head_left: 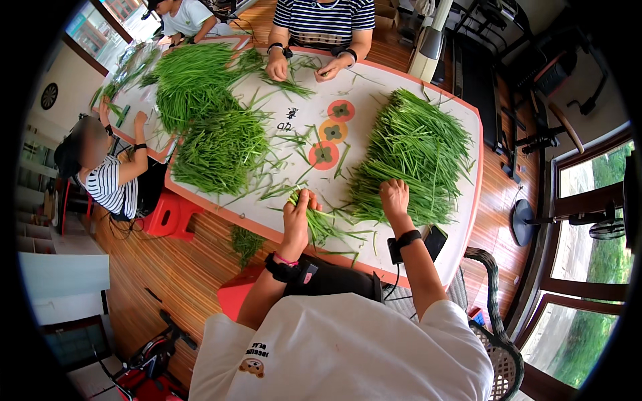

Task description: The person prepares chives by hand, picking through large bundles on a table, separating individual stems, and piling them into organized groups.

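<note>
My left hand (295,224) is closed around a small bunch of green chives (322,228), whose blades trail right over the table's near edge. My right hand (395,198) rests at the near side of a big chive pile (422,150), its fingers curled in on some blades; the fingertips are partly hidden. Loose chive blades (344,160) lie scattered between my hands and the printed orange fruit pictures (324,155) on the white tabletop (364,87).
Two more chive piles (217,150) cover the table's left part. Across from me, a person in stripes (323,23) handles chives; another striped person (110,177) sits at the left. A phone (435,242) lies near my right forearm. A red stool (170,215) stands on the floor.
</note>
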Action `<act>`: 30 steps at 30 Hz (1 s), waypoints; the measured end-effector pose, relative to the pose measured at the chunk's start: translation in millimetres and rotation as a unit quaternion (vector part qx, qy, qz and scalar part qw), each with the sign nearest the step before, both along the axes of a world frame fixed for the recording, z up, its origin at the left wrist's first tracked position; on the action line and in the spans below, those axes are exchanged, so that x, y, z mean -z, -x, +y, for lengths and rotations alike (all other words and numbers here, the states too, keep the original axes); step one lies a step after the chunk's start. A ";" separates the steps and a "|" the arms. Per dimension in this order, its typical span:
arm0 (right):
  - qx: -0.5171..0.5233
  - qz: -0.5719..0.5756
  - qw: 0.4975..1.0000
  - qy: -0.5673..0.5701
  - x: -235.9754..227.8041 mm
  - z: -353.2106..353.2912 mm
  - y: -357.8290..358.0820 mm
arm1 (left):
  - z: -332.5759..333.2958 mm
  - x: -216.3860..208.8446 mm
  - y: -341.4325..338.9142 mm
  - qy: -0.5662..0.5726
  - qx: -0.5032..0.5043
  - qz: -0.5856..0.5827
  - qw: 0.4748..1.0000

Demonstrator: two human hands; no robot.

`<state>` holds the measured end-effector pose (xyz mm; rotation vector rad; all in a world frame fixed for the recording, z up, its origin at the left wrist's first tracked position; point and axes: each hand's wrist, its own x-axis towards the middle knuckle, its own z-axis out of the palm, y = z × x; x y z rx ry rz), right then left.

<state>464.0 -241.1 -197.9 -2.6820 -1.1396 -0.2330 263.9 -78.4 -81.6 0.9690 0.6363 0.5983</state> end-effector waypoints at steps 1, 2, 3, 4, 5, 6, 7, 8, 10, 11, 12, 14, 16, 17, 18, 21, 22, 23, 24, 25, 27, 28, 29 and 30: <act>0.000 0.000 1.000 -0.025 3.1 -0.2 -0.4 | 0.9 0.1 0.2 0.010 0.003 -0.003 1.000; -0.001 0.001 0.999 -0.050 -3.6 2.1 2.8 | 1.2 -0.2 1.1 0.021 0.005 -0.005 1.000; -0.002 0.002 0.997 -0.075 -11.0 4.2 6.0 | 1.1 -2.4 2.9 0.034 -0.004 0.011 0.999; -0.009 0.014 0.995 -0.098 -16.8 5.4 8.0 | 1.1 -3.2 2.8 0.020 -0.006 0.028 0.999; -0.015 0.025 0.992 -0.120 -23.4 5.3 10.3 | 0.5 -3.9 2.5 0.005 -0.006 0.045 0.999; -0.022 0.037 0.989 -0.142 -32.2 6.5 14.0 | -0.1 -4.0 2.5 -0.009 -0.007 0.064 0.998; -0.038 0.068 0.982 -0.174 -42.5 7.5 18.2 | -1.4 -4.4 1.5 -0.012 0.008 0.070 0.997; -0.054 0.100 0.972 -0.205 -58.3 9.8 24.7 | -3.5 -5.2 -0.2 -0.015 0.022 0.076 0.997; -0.087 0.158 0.950 -0.256 -83.5 17.1 39.9 | -8.2 -4.6 -3.9 -0.026 0.048 0.079 0.995; -0.101 0.183 0.938 -0.275 -93.9 20.3 48.8 | -11.8 -2.9 -7.3 -0.034 0.064 0.075 0.995; -0.117 0.209 0.925 -0.296 -103.2 25.3 58.1 | -14.9 -1.2 -9.8 -0.043 0.077 0.071 0.994; -0.157 0.255 0.906 -0.300 -115.1 32.0 73.8 | -18.7 -1.5 -12.7 -0.055 0.076 0.078 0.993; -0.176 0.343 0.870 -0.309 -118.6 36.9 85.5 | -18.8 -11.7 -14.0 -0.048 0.080 0.073 0.993; -0.188 0.362 0.861 -0.303 -110.0 36.2 85.2 | -15.4 -10.2 -11.3 -0.038 0.082 0.069 0.994; -0.153 0.399 0.862 -0.273 -98.1 34.6 80.9 | -13.2 -8.3 -10.1 -0.044 0.053 0.059 0.996; -0.062 0.351 0.910 -0.213 -58.4 28.1 52.5 | -3.8 -4.1 -2.6 -0.080 0.003 0.074 0.994; -0.023 0.269 0.936 -0.225 -32.3 24.3 38.1 | -2.8 -3.6 -1.8 -0.064 -0.018 0.051 0.996; 0.005 0.167 0.970 -0.176 -26.8 21.4 28.5 | -0.9 -4.1 0.1 -0.050 -0.028 0.038 0.998; 0.036 0.061 0.990 -0.124 -22.4 17.7 20.5 | 0.2 -5.3 0.6 -0.036 -0.036 0.023 0.998; 0.039 0.050 0.995 -0.077 -16.6 13.8 13.4 | -0.3 -6.9 0.6 -0.025 -0.023 0.015 0.999; 0.045 0.030 0.998 0.016 -7.4 10.2 3.9 | -0.6 -11.0 2.4 -0.006 0.003 -0.001 1.000; 0.039 0.025 0.999 0.013 -2.4 8.5 1.1 | -0.5 -10.7 2.5 -0.004 0.010 -0.004 1.000; 0.030 0.021 0.999 0.010 -2.5 8.8 1.4 | -0.8 -10.2 2.9 -0.002 0.015 -0.006 1.000; 0.021 0.017 1.000 0.007 -2.5 9.1 1.9 | -1.1 -10.5 2.8 0.000 0.020 -0.008 1.000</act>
